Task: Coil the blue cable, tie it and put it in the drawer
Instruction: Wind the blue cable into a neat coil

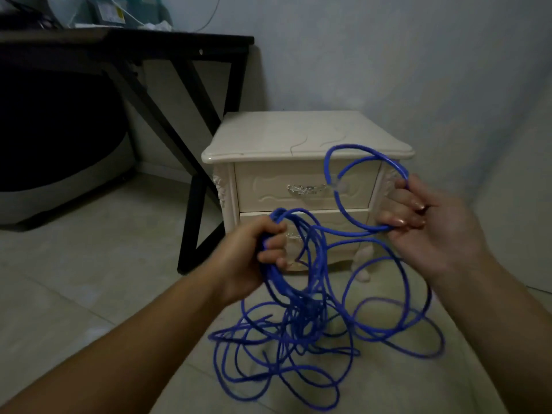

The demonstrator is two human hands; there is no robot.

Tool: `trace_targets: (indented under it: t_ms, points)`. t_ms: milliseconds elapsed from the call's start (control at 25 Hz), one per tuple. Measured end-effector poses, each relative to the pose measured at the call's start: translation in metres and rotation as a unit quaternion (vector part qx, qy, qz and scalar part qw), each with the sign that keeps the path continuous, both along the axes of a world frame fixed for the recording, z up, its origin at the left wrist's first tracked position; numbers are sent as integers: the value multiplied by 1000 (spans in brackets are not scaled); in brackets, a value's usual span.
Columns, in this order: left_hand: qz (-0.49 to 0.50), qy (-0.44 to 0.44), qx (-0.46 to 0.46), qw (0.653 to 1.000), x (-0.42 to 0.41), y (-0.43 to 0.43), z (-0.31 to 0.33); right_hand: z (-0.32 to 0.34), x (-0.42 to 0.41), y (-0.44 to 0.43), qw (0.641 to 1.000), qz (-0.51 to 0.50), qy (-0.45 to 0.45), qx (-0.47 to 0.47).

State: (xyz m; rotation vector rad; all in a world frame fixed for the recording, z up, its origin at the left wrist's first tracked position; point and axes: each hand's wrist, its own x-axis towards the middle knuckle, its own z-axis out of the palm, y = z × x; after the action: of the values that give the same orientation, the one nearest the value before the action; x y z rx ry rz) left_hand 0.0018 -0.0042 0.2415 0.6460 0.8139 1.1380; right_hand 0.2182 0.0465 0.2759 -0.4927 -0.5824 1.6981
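The left hand is clenched around a bunch of gathered turns of the blue cable, fingers wrapped over the loops so they hang down from the fist; it seems to serve as the anchor on which the coil is built. The right hand, raised a little higher and off to the side, has its fingers curled around a single strand near the cable's end, which arches up and over from that hand and finishes in a clear plug dangling between the two hands. Holding that end apart probably keeps it from slipping back into the tangle. Both forearms reach forward, palms turned inward toward each other. Most of the cable is not yet coiled: it sprawls in loose, overlapping loops on the floor below and just in front of the hands. Beyond the hands stands a cream nightstand, its upper drawer closed, so coiling, tying and stowing all remain
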Motion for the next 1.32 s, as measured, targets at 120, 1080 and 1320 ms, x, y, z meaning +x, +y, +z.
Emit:
trace_targets:
  t_ms: [120,1080,1320]
  points:
    - [-12,-61,-33,998,-31,6,-1,-2,19,2,985,-13,-167,37]
    - [-35,488,149,859,-19,-3,2,-68,-61,-22,968,170,-162,-88]
    - [111,538,191,814,-20,16,-3,-61,-54,-6,933,56,-332,-125]
